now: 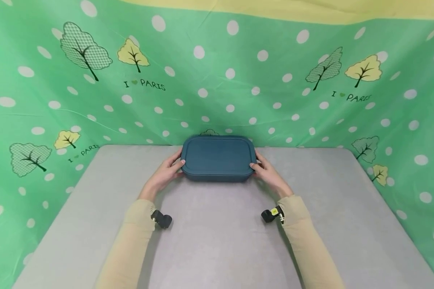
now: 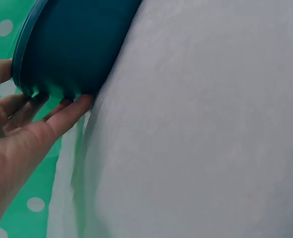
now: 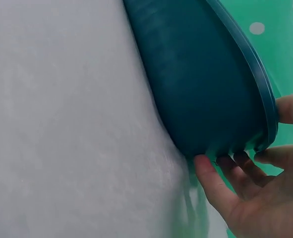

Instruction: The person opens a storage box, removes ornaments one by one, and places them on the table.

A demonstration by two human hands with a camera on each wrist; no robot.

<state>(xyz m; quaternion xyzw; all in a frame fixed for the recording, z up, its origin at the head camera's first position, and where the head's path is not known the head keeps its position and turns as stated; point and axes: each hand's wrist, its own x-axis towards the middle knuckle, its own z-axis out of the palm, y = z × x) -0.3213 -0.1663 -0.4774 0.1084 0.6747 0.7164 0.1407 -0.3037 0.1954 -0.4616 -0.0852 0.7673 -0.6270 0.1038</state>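
A dark blue lunch box (image 1: 218, 158) with rounded corners and a flat lid is at the far edge of the grey table, lid upward. My left hand (image 1: 164, 173) holds its left end, thumb on the lid's rim and fingers against the side wall. At the opposite end my right hand (image 1: 269, 174) grips it the same way. Both wrist views show the fingertips touching the box (image 2: 77, 44) along its end wall, with the thumb up at the lid's edge. What is inside the box is hidden by the lid.
The grey tabletop (image 1: 217, 237) stretches from the box toward me. Behind it and along both sides hangs a green curtain (image 1: 217, 80) with white dots and printed trees. A small black wrist camera (image 1: 161, 219) sits on the left sleeve, another camera (image 1: 269, 215) on the right.
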